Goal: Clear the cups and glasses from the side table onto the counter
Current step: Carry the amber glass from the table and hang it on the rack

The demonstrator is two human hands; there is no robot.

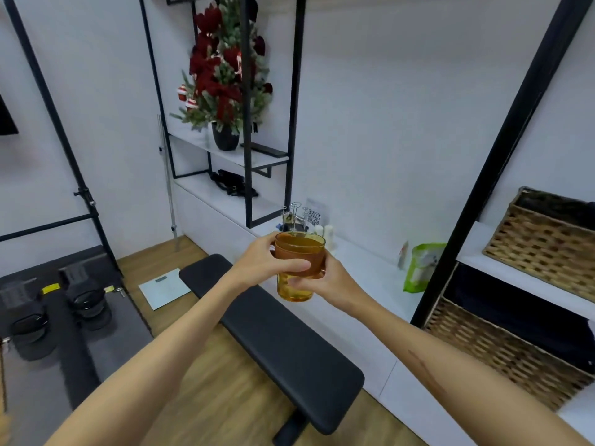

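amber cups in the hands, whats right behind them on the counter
Behind the amber cups, on the white counter, stand thin wire holders, a QR-code card and small white bottles. The cups and hands hide their bases.

The cup (pixel 300 265) held in both hands looks like clear amber-tinted plastic or glass, glossy, with a matt brown band round its upper part; the bench (pixel 273 333) has a matt black padded cover; the floor (pixel 225 403) is smooth wood-grain; the baskets (pixel 544 243) are rough woven wicker; the shelf frame (pixel 246 123) is matt black metal; the counter (pixel 363 275) is smooth white.
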